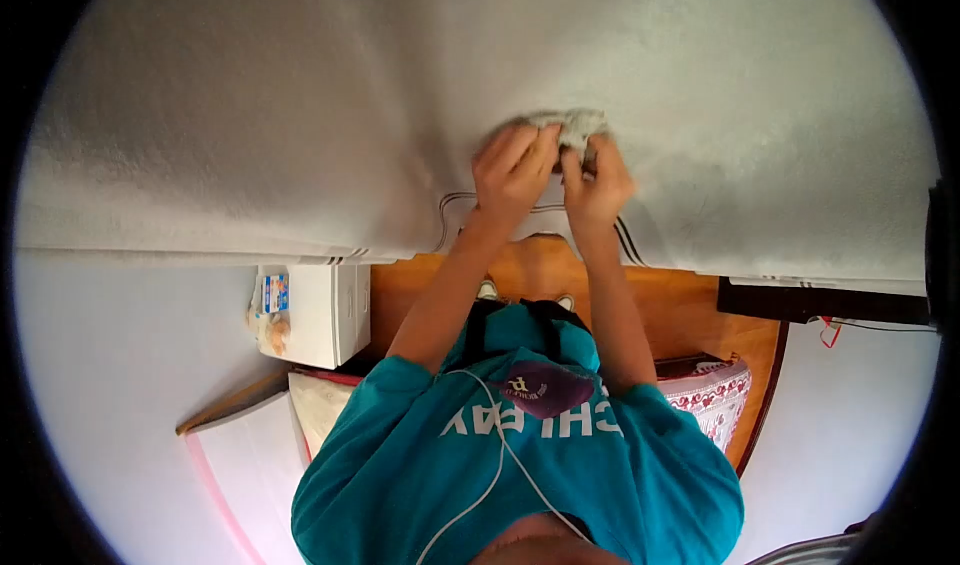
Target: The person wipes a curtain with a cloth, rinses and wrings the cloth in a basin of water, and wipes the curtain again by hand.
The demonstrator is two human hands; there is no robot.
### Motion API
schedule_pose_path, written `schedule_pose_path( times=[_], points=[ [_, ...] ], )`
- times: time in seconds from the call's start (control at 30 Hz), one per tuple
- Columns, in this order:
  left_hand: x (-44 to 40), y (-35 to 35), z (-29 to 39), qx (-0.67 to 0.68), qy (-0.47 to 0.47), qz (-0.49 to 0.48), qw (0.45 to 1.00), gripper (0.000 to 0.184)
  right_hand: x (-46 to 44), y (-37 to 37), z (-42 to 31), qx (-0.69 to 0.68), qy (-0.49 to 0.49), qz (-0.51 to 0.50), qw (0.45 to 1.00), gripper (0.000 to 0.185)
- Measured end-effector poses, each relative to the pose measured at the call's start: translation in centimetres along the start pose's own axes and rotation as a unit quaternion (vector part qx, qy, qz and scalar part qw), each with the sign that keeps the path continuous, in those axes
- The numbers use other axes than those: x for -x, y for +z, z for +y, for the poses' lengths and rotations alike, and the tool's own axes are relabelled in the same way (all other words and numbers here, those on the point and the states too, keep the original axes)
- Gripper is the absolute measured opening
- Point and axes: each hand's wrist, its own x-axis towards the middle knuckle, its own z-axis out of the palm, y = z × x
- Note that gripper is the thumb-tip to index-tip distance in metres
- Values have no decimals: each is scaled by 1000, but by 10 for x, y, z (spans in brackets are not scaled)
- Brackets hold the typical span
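A large pale grey-white sheet (300, 115) spreads across the upper view, with dark stripes along its lower hem. Near the middle, the hem rises in a wave beneath my wrists. My left hand (515, 170) has its fingers bent and closed on a small crumpled greyish cloth (585, 122). From the other side, my right hand (598, 180) pinches the same cloth with thumb and fingers. Both hands are close together over the sheet. Whether the crumpled cloth is separate or a gathered part of the sheet, I cannot tell.
A white cabinet (325, 310) stands at left with a plastic-wrapped packet (272, 300) on it. Wooden floor (420, 285) shows below the hem. A red-and-white patterned cloth (715, 400) lies behind me at right. A dark ledge (820, 302) with a cable is farther right.
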Motion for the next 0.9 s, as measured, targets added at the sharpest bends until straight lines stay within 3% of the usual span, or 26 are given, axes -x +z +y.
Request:
schedule_pose_path(
  times=[0.07, 0.13, 0.17, 0.27, 0.33, 0.43, 0.67, 0.83, 0.9],
  points=[
    [30, 12, -15, 5, 24, 8, 1000, 17, 27, 18, 36, -7, 14, -17, 1000, 21],
    [65, 14, -20, 10, -9, -66, 998, 17, 54, 20, 46, -48, 118, -80, 989, 21],
    [76, 17, -25, 13, -7, -66, 998, 17, 60, 22, 54, -46, 118, -77, 989, 21],
    [77, 15, -23, 15, -31, -89, 995, 17, 64, 20, 56, 22, 93, -97, 991, 21],
    [36, -2, -6, 0, -39, -52, 998, 18, 33, 4, 9, -37, 44, -35, 998, 20],
    [-9, -10, -7, 33, -16, 5, 999, 14, -3, 1, -18, -26, 29, -23, 999, 20],
    [97, 4, -38, -2, -30, -76, 997, 19, 68, 33, 55, -3, 60, -118, 991, 20],
    [58, -16, -18, -52, -50, -93, 993, 19, 45, 16, 20, 10, 44, -126, 991, 20],
    [23, -29, -10, -11, -18, 17, 1000, 20, 23, 12, -15, -38, -35, -44, 998, 22]
  ],
)
